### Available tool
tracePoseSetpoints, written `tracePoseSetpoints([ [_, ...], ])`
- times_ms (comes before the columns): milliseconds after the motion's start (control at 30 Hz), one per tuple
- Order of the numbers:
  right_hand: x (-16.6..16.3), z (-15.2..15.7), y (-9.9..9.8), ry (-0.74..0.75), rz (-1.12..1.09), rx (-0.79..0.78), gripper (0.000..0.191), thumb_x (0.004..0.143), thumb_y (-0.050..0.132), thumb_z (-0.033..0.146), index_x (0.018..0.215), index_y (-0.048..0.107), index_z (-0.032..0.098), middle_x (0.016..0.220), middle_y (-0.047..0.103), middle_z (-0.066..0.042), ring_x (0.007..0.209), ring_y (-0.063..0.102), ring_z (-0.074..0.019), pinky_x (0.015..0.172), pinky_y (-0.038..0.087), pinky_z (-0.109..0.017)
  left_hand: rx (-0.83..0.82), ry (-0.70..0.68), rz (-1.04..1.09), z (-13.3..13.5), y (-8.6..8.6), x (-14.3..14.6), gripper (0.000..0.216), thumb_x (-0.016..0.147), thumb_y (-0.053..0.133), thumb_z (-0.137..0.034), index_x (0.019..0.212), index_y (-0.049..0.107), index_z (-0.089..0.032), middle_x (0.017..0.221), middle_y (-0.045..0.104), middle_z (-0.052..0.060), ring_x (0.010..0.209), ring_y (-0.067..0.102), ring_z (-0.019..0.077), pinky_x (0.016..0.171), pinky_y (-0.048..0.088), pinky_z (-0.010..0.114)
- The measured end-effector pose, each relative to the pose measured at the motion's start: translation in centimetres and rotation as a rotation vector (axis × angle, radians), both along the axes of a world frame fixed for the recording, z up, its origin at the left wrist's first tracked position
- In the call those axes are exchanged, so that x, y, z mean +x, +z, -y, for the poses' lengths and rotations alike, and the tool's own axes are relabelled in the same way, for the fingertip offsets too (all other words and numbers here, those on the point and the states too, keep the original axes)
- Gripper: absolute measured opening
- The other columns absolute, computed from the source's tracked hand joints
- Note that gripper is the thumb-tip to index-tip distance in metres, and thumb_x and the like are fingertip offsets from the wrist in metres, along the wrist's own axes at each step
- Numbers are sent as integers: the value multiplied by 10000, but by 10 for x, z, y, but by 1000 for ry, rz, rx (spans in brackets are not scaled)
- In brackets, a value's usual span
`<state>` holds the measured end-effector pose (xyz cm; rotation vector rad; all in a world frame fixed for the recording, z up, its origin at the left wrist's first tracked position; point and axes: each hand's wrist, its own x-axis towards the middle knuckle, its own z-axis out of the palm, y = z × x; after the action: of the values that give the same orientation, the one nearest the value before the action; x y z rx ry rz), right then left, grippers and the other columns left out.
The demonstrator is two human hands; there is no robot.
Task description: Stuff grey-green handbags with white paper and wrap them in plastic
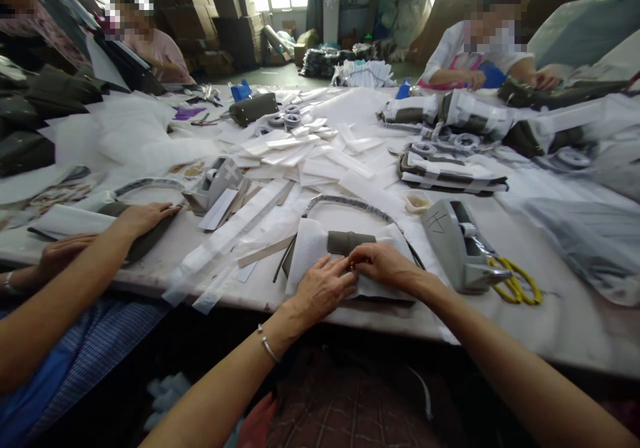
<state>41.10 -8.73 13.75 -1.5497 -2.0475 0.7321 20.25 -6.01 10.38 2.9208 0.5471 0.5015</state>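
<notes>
A dark olive handbag (351, 240) lies at the table's front edge before me, its front largely covered by white wrapping sheet (306, 248). Its handle (345, 201), wrapped in clear film, arches away from me. My left hand (325, 287) rests on the bag's front with fingers stretched out, the tips at the lower end of the olive strap. Right beside them, my right hand (383, 265) has thumb and fingers pinched together at the same spot. Whatever the pinch holds is hidden by the fingers.
Right of the bag stand a grey tape dispenser (450, 248) and yellow-handled scissors (517, 281). Tape strips (235, 235) and white paper pieces (320, 151) lie beyond. At left, a co-worker's hands (147, 220) press another bag. Wrapped bags (450, 171) lie at back right.
</notes>
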Motion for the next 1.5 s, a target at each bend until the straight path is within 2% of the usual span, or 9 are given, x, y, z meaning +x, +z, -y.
tracePoseSetpoints([
  [167,-1,10,-9,1,99,88,215,906,571,253,994,766,274,938,740,-28,845,682,-196,798,512,-313,46,55,68,14,-3,4,193,947,554,-215,1134,583,-177,1128,640,98,1099,601,234,1015,474,402],
  [233,0,10,-10,50,160,105,214,914,582,268,1021,765,292,940,736,-25,829,684,-191,764,512,-298,0,73,82,17,-2,3,215,938,583,-265,1132,584,-172,1098,647,94,1059,614,243,985,495,408],
  [333,2,9,-6,101,183,123,219,927,584,284,1057,759,307,942,730,-20,816,684,-178,736,507,-273,-112,44,89,15,2,-2,408,858,701,-381,1187,571,-178,1162,636,99,1083,607,268,975,507,424],
  [467,6,4,-1,172,164,95,236,937,581,269,1105,740,315,977,720,-12,830,685,-156,749,497,-246,-223,-37,95,5,9,-11,502,803,769,-288,1247,557,-192,1240,608,89,1112,602,258,967,517,385],
  [800,4,-10,1,349,329,60,233,963,532,218,1013,757,253,917,679,-32,770,617,-137,648,428,-227,-260,-40,84,3,2,-11,408,804,767,-241,1170,609,-153,1229,633,94,1129,600,253,1024,470,400],
  [1033,-4,-28,10,461,371,-24,247,941,512,152,864,742,201,841,663,-24,712,590,-130,643,419,-227,-238,-22,-61,3,6,-6,265,814,759,-305,1006,655,-155,1089,658,69,1012,629,235,936,499,365],
  [1167,-11,-22,11,382,458,-28,255,930,495,134,810,712,195,818,656,-19,694,596,-131,594,387,-227,-176,-22,40,6,-7,-11,311,840,735,-316,1077,619,-150,1136,648,77,1065,618,228,1013,458,380],
  [1400,-43,10,-10,-89,613,92,179,894,516,108,799,654,170,847,669,-57,769,632,-176,653,430,-251,9,13,167,16,-33,-2,145,928,614,-268,1044,602,-182,1021,659,27,1004,631,175,1061,426,389],
  [1500,-48,17,-14,-190,544,132,173,893,535,105,781,646,175,860,671,-55,806,632,-177,700,453,-246,137,48,216,22,-35,4,116,960,518,-194,1037,599,-161,996,652,49,973,626,185,1010,455,380],
])
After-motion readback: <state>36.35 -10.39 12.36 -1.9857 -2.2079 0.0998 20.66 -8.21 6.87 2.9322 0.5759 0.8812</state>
